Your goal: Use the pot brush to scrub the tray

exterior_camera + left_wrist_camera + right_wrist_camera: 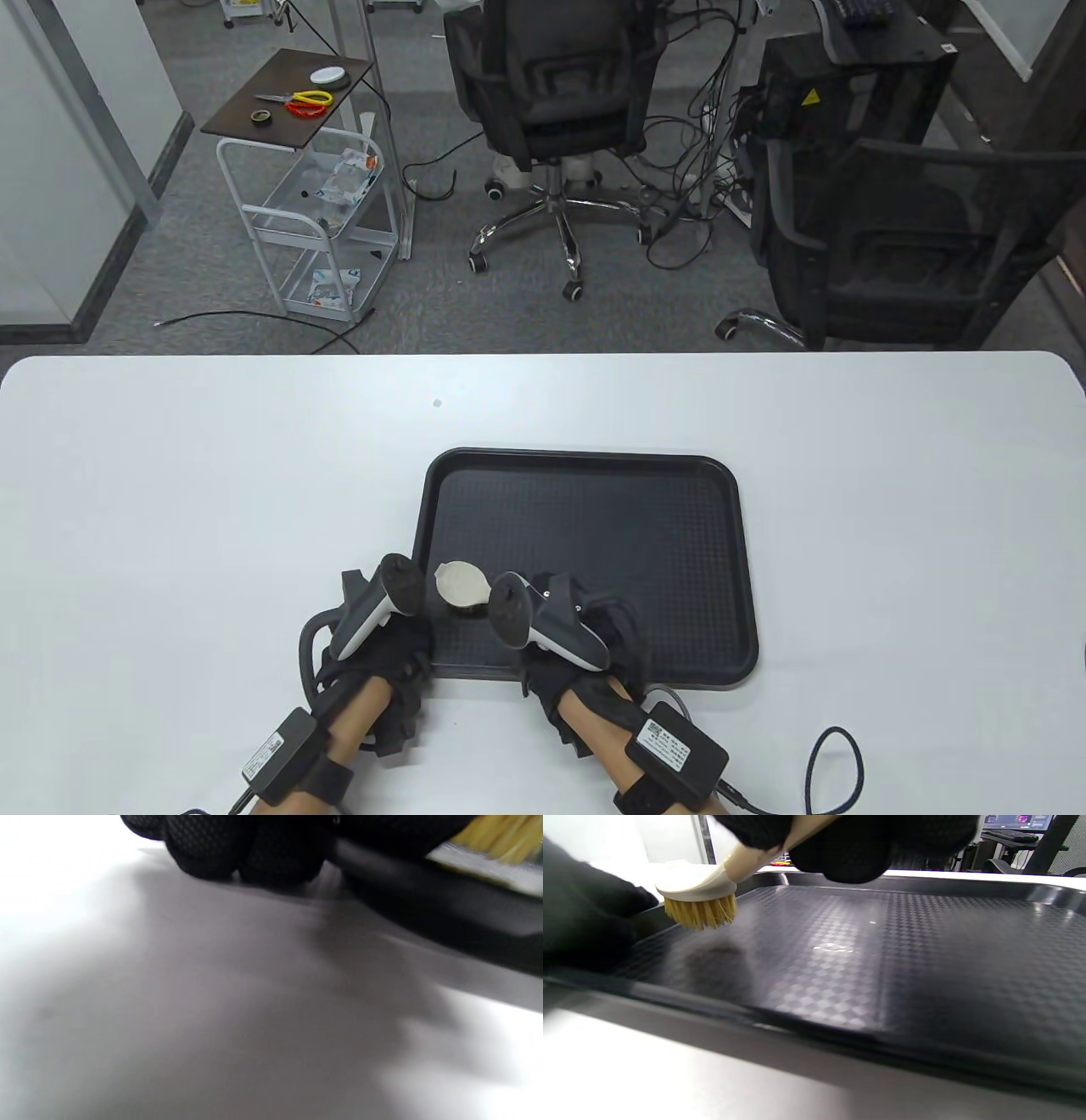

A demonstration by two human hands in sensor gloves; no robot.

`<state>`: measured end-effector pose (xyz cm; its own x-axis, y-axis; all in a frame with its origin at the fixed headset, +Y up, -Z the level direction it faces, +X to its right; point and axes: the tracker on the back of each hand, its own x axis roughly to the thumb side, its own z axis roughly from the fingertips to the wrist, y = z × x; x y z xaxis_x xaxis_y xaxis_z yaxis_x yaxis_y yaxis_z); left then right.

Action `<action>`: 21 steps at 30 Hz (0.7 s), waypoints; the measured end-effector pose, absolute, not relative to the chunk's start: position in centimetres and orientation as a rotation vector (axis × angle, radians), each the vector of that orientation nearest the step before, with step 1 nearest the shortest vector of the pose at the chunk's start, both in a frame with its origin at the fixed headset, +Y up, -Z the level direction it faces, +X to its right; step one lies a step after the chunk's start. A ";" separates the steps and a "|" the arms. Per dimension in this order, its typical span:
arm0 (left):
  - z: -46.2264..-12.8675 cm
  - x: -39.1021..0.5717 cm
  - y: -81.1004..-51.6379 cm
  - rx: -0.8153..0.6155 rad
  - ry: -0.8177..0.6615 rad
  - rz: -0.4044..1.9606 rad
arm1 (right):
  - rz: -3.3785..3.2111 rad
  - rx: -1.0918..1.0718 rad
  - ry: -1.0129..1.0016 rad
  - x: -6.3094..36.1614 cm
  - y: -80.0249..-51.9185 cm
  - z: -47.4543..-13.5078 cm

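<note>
The table view looks down from above the near edge of the white table point(170, 475), facing outward to the office floor beyond. The left wrist view sits low and very close to the tabletop (heavily blurred). The right wrist view looks low across the tray point(925, 955). All three views share the tray's near-left corner.

The white desk point(212, 509) carries a black textured tray point(662, 543) lying flat near the middle of its front edge, slightly right of centre.
</note>
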<state>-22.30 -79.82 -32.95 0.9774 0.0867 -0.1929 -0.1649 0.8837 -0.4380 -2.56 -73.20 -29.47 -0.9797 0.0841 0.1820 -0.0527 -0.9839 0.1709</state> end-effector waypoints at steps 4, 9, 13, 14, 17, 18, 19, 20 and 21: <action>-33.0 -22.3 -79.8 -0.471 0.170 0.130 | 3.067 0.326 0.248 -3.0 -74.0 -29.2; -33.0 -22.3 -79.8 -0.470 0.170 0.131 | 3.088 0.297 0.218 -0.5 -74.4 -28.4; -33.0 -22.3 -79.8 -0.469 0.171 0.129 | 3.047 0.167 0.273 4.4 -74.5 -28.1; -33.0 -22.3 -79.8 -0.470 0.171 0.129 | 3.048 0.139 0.284 5.6 -74.5 -28.0; -33.0 -22.3 -79.8 -0.471 0.171 0.132 | 3.046 0.012 0.294 10.2 -74.5 -27.7; -33.0 -22.3 -79.8 -0.470 0.172 0.131 | 3.042 -0.019 0.299 11.3 -74.4 -27.5; -33.0 -22.3 -79.8 -0.469 0.172 0.129 | 3.042 -0.064 0.305 12.9 -74.3 -27.3; -33.0 -22.3 -79.8 -0.469 0.172 0.128 | 3.050 -0.098 0.313 14.2 -74.2 -27.1; -33.0 -22.3 -79.8 -0.469 0.172 0.130 | 3.055 -0.133 0.320 15.5 -74.1 -27.0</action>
<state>-22.33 -79.84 -32.96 0.9773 0.0845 -0.1941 -0.1634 0.8841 -0.4377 15.50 -74.09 -26.96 -0.9940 0.0573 -0.0930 -0.0753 -0.9762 0.2036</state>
